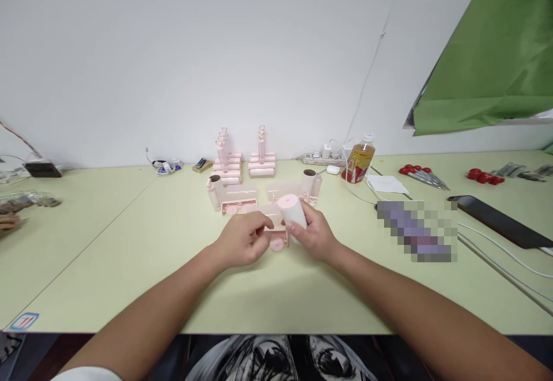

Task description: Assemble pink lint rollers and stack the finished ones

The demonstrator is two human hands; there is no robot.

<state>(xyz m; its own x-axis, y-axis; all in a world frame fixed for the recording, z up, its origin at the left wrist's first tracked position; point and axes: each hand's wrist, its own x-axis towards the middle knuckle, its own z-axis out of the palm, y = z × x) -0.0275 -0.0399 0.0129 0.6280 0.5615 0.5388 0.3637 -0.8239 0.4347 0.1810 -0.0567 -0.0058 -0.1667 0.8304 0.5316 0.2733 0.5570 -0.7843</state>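
Note:
My right hand (317, 234) grips a white roll (294, 212) with a pink end cap, tilted so the cap faces up. To its left is my left hand (245, 238), fingers loosely curled and thumb and index finger apart, with nothing visible between them. Below and between the hands lies an opened pink case (277, 244), partly hidden by them. Just behind, another opened pink case (239, 206) has a white roll with a brown core (217, 187) upright at its left. A second upright white roll (308, 181) stands behind my right hand, beside a pink case partly covered.
Pink assembled rollers (261, 165) stand in two groups by the wall. To the right are a drink bottle (359, 161), a power strip (319, 159), white paper (387, 184), a pixelated object (415, 231), a black phone (501, 219) with cables, and red-handled tools (421, 174).

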